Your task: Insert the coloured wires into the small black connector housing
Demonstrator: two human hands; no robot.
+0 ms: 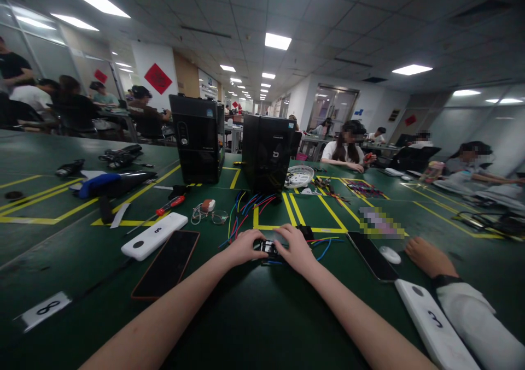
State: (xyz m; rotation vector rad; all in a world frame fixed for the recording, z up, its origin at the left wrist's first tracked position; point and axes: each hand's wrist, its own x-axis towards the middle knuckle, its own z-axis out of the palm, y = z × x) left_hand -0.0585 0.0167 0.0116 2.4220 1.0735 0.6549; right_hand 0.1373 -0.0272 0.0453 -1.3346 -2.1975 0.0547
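Both my hands meet over a small black and silver part (268,246) near the table's front middle; its kind I cannot make out. My left hand (246,246) grips its left side between thumb and fingers. From the right, my right hand (296,246) has its thumb and fingers closed on the other side. Behind my left hand lie loose red, blue and green wires (250,209). More blue and yellow wires (326,243) stick out to the right of my right hand, beside a small black block (304,232).
Two black computer towers (197,140) (266,151) stand behind the wires. To the left are a phone (167,265), a white power bank (155,236), a red-handled screwdriver (170,205) and glasses (210,213). Another person's hand (430,257) rests at right, near a second phone (372,256).
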